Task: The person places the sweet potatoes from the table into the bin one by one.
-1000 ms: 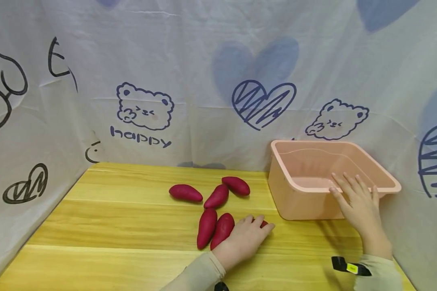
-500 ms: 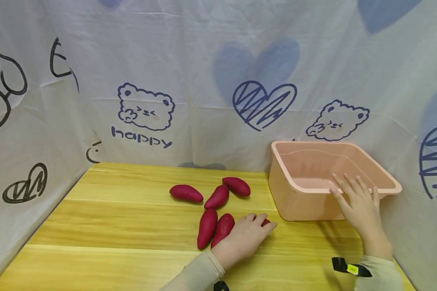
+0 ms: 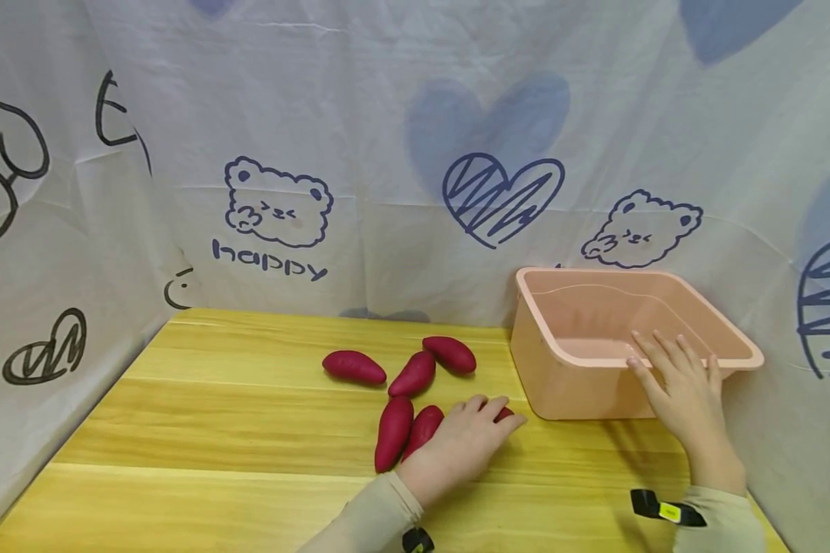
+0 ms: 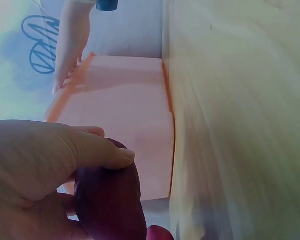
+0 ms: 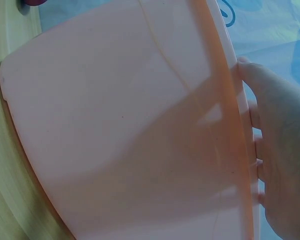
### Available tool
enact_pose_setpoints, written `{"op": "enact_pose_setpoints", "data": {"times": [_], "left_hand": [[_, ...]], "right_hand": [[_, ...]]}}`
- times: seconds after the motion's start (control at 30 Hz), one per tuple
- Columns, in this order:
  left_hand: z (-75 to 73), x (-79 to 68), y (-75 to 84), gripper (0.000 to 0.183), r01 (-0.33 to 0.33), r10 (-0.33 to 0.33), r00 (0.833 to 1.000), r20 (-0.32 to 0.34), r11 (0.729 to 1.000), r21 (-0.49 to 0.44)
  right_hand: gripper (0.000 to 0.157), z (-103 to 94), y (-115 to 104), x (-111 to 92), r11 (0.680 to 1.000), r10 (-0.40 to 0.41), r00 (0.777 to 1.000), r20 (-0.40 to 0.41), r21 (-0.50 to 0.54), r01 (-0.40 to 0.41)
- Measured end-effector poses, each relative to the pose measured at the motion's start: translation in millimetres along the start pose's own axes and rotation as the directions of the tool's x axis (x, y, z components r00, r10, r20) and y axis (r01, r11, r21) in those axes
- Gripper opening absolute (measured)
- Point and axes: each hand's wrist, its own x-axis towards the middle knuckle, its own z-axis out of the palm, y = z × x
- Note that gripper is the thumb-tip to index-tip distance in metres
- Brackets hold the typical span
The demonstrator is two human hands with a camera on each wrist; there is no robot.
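My left hand (image 3: 459, 445) grips a dark red sweet potato (image 4: 111, 205), thumb on one side and fingers on the other. From the head camera, that hand covers most of it. My right hand (image 3: 681, 399) rests on the front rim of a pink plastic bin (image 3: 588, 393), its fingers stretched over the edge toward the inside. In the right wrist view, the thumb and fingertips lie along that rim. Just left of my left hand are two sweet potatoes side by side, one (image 3: 393, 435) fully visible and the other (image 3: 423, 428) partly behind the hand.
Farther back on the wooden table (image 3: 235, 430) lie three more sweet potatoes: one on the left (image 3: 354, 368), one in the middle (image 3: 413, 374) and one on the right (image 3: 449, 355). A printed cloth (image 3: 387, 253) hangs behind and along the sides.
My left hand has shifted slightly, its fingers a little farther up in the head view, around the sweet potato. The right hand and the bin stay in place.
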Motion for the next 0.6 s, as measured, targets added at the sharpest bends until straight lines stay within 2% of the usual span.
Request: {"op": "enact_pose_setpoints", "data": {"times": [0.17, 0.4, 0.6], "left_hand": [[-5.5, 0.2, -4.7, 0.049, 0.018, -0.017, 1.0, 0.007, 1.0, -0.009], [-12.4, -1.2, -11.0, 0.048, 0.032, -0.032, 0.999, -0.039, 0.999, 0.017], [-15.5, -1.8, -16.6, 0.046, 0.043, -0.044, 0.997, -0.056, 0.999, -0.003]], "right_hand": [[0.053, -0.2, 0, 0, 1.0, 0.005, 1.0, 0.003, -0.001, -0.005], [0.053, -0.3, 0, 1, 1.0, 0.007, 1.0, 0.011, -0.006, -0.007], [0.053, -0.6, -1, 1, 1.0, 0.006, 1.0, 0.016, -0.004, -0.006]]}}
